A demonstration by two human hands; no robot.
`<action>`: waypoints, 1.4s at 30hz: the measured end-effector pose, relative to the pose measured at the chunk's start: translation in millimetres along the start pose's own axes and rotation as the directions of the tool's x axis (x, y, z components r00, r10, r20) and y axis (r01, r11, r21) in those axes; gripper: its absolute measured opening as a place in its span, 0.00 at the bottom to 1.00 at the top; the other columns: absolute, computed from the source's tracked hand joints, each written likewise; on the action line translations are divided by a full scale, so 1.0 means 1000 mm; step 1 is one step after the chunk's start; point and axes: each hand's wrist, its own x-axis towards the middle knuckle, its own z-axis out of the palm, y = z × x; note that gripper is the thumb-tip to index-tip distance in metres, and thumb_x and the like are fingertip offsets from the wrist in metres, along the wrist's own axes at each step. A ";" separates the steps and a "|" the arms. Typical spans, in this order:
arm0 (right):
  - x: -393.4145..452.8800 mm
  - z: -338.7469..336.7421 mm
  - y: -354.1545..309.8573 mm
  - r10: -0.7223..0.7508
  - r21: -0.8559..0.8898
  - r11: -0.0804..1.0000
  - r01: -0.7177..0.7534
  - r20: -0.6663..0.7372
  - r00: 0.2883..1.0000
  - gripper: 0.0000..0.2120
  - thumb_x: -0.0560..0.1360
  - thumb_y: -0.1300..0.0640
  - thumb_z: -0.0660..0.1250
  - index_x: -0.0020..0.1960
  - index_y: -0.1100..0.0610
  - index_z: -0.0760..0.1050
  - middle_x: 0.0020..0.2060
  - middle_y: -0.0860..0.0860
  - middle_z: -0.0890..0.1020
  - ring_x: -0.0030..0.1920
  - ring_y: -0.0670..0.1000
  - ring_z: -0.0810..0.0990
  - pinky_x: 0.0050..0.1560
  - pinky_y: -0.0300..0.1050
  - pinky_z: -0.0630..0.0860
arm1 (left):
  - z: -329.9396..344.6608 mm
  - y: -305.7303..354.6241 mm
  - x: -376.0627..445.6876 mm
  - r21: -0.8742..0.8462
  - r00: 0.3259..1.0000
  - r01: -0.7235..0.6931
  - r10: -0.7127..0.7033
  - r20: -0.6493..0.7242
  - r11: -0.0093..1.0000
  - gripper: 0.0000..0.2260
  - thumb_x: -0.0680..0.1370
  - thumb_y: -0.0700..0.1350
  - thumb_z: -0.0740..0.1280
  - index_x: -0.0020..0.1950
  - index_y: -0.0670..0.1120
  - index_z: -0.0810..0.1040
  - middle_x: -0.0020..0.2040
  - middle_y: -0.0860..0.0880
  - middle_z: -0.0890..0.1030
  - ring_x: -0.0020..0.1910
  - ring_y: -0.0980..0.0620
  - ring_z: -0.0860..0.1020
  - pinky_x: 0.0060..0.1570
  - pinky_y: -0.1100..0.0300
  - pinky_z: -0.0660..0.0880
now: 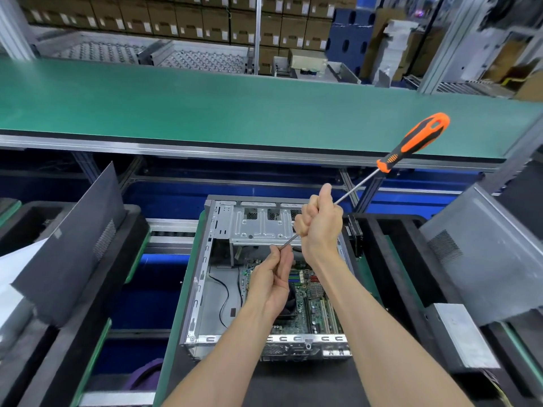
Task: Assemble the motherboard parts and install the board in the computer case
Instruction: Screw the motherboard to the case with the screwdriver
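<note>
An open silver computer case (205, 277) lies on a black mat in front of me. The green motherboard (316, 304) sits inside it, partly hidden by my arms. A long screwdriver with an orange and black handle (417, 142) slants up to the right above the case. My right hand (320, 227) grips its metal shaft in a fist. My left hand (273, 277) pinches the shaft's tip end just below. A black cable (224, 298) runs across the case floor.
A green conveyor belt (235, 113) runs across behind the case. A dark side panel (70, 245) leans at the left, and a grey case panel (484, 254) stands at the right. Black foam trays flank the case. Cardboard boxes are stacked at the back.
</note>
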 end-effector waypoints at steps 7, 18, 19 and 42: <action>0.000 0.001 0.000 -0.008 0.032 0.999 0.010 -0.074 0.997 0.29 0.84 0.46 0.56 0.26 0.52 0.57 0.23 0.48 0.56 0.23 0.48 0.52 0.23 0.38 0.53 | 0.005 -0.005 0.000 -0.038 0.999 -0.036 0.036 -0.005 0.999 0.07 0.79 0.36 0.67 0.53 0.32 0.78 0.46 0.36 0.85 0.45 0.45 0.86 0.35 0.61 0.81; 0.006 0.010 -0.007 -0.006 0.006 1.000 0.007 -0.097 0.995 0.28 0.84 0.46 0.56 0.26 0.52 0.57 0.24 0.49 0.56 0.24 0.50 0.51 0.23 0.38 0.53 | 0.003 0.000 0.006 0.018 0.994 -0.040 0.038 0.102 0.999 0.16 0.77 0.40 0.67 0.60 0.30 0.76 0.55 0.34 0.83 0.53 0.44 0.84 0.40 0.60 0.82; 0.006 0.010 -0.006 -0.006 0.001 1.000 0.006 -0.096 0.995 0.28 0.84 0.46 0.56 0.27 0.52 0.57 0.23 0.49 0.56 0.24 0.50 0.51 0.23 0.38 0.53 | 0.000 0.002 0.007 0.041 0.993 -0.035 0.030 0.115 0.999 0.19 0.76 0.43 0.68 0.60 0.29 0.76 0.57 0.34 0.82 0.54 0.44 0.84 0.42 0.59 0.82; -0.002 0.029 0.026 0.091 -0.405 0.914 -0.012 0.176 0.980 0.26 0.83 0.47 0.60 0.28 0.52 0.60 0.22 0.46 0.60 0.24 0.48 0.56 0.25 0.41 0.55 | 0.013 0.069 0.024 0.860 0.832 -0.440 0.243 0.499 -0.260 0.03 0.72 0.47 0.76 0.40 0.55 0.87 0.21 0.54 0.74 0.18 0.56 0.61 0.21 0.67 0.60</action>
